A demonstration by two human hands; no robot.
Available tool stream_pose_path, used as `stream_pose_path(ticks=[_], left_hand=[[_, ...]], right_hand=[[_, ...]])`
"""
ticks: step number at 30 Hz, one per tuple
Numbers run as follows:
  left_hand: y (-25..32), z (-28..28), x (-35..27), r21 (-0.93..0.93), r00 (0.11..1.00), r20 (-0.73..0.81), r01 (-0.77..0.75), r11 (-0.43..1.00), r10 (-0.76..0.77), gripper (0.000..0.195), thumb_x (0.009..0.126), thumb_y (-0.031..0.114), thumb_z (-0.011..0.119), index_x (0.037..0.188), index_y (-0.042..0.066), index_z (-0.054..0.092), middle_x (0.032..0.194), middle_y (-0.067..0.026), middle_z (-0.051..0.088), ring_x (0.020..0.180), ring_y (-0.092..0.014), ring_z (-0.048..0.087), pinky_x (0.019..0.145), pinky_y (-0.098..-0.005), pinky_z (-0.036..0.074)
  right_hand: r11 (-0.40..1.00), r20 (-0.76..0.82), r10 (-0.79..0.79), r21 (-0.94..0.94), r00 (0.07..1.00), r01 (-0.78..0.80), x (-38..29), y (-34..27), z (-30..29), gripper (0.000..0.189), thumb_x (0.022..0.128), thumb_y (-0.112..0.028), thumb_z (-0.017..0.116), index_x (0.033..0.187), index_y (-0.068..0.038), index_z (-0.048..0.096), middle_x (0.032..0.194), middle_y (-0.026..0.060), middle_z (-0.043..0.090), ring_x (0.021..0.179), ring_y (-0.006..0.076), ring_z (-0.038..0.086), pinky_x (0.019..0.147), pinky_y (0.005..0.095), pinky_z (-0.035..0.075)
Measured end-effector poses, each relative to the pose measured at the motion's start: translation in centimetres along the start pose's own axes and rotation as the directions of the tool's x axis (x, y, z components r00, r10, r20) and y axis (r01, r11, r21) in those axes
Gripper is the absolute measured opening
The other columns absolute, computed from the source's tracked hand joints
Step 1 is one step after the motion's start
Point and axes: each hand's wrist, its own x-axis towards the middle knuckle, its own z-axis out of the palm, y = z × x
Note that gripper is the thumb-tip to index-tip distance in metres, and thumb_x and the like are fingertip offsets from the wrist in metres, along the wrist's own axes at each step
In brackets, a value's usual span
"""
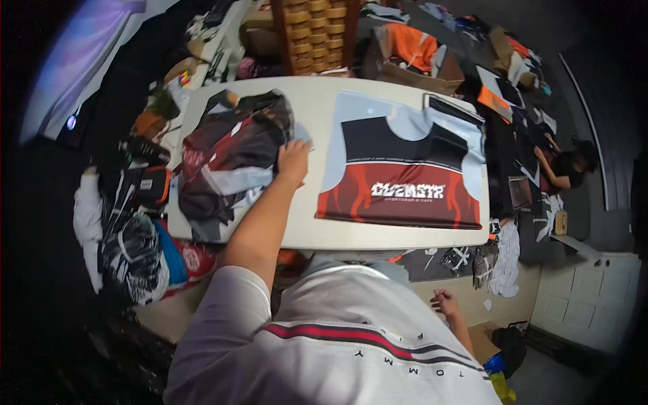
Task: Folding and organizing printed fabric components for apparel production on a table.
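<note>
My left hand (pixel 293 160) is over the white table (pixel 309 202), at the right edge of a loose heap of dark and maroon printed fabric pieces (pixel 238 142). Its fingers reach a pale blue bit at the heap's edge; whether they grip it is too blurred to tell. My right hand (pixel 444 302) hangs low beside my body, away from the table, fingers somewhat apart with nothing seen in it. To the right on the table lies a flat black and maroon printed shirt panel (pixel 405 177), with pale blue uncut margin around it and white lettering across it.
Behind the table stand a woven-back chair (pixel 318 35) and a cardboard box (pixel 420 73) with orange fabric. Bags and a white roll (pixel 88 228) crowd the left side. At far right, a person (pixel 567 164) works at a dark table. A white cabinet (pixel 582 298) stands lower right.
</note>
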Motion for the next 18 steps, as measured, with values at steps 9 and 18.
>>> stream_pose_path(ticks=[9,18], left_hand=[[-7.2,3.8,3.1,-0.291,0.996,-0.018,0.08,0.953,-0.089,0.013,0.092,0.014,0.058,0.098,0.004,0.064,0.101,-0.0136,0.065,0.089,-0.037,0.06,0.081,-0.0438,0.049],[-6.4,-14.9,13.4,-0.539,0.937,-0.319,-0.055,0.841,-0.143,0.039,0.086,0.0,0.045,0.122,0.004,0.058,0.11,-0.0165,0.068,0.098,-0.035,0.063,0.091,-0.0376,0.048]], right_hand=[[0.943,-0.08,0.308,0.16,0.948,-0.292,-5.4,11.4,1.1,0.028,0.099,-0.04,0.058,0.104,-0.013,0.063,0.098,0.0096,0.072,0.082,0.0239,0.067,0.071,0.0357,0.052],[0.917,0.039,0.37,0.146,0.928,-0.372,-2.5,15.6,4.7,0.023,0.097,-0.036,0.056,0.097,-0.015,0.064,0.102,0.0109,0.074,0.082,0.0264,0.067,0.072,0.0392,0.053]])
